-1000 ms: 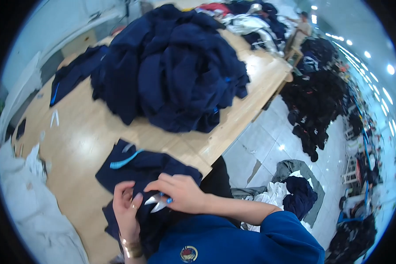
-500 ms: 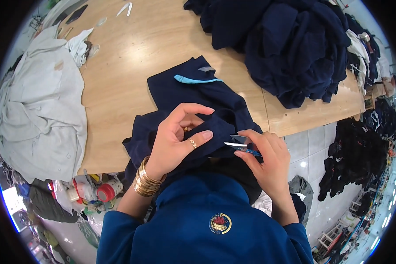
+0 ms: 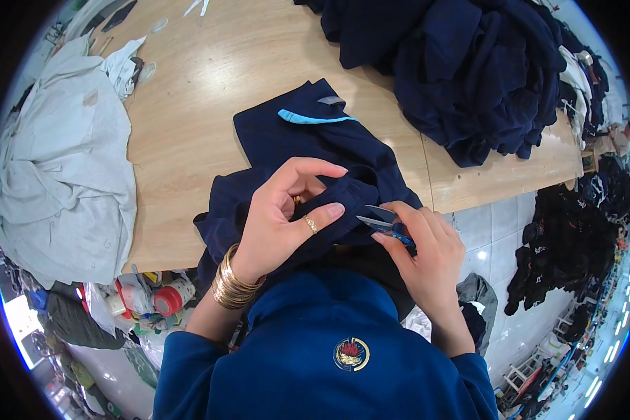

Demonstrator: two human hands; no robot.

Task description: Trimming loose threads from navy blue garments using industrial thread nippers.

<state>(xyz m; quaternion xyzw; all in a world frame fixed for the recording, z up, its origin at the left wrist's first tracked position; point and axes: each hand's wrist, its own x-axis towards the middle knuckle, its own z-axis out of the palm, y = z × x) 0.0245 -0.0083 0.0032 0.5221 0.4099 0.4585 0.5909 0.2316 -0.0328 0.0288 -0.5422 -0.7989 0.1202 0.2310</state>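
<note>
A navy garment [image 3: 294, 143] lies across the near edge of the table, with a light blue strip [image 3: 308, 118] on its far part. My left hand [image 3: 285, 203] grips a fold of the garment, thumb and index finger curved around the cloth, the other fingers partly hidden behind it. Gold bangles and rings are on that arm and hand. In my right hand [image 3: 430, 252] is a small pair of blue-handled thread snips [image 3: 393, 229], held between thumb and fingers. Their blades are parted and point left, close to the gathered cloth beside my left hand.
A large navy fabric heap [image 3: 462, 77] covers the far right of the wooden table [image 3: 182, 133]. Pale grey cloth [image 3: 70, 168] hangs over the left side. Below the left edge stands a red-lidded container [image 3: 171, 299]. Dark garments [image 3: 567, 245] lie on the tiled floor at right.
My left hand has shifted slightly up and right with the cloth. The snips have turned a little, their blades still parted. The view has moved slightly.
</note>
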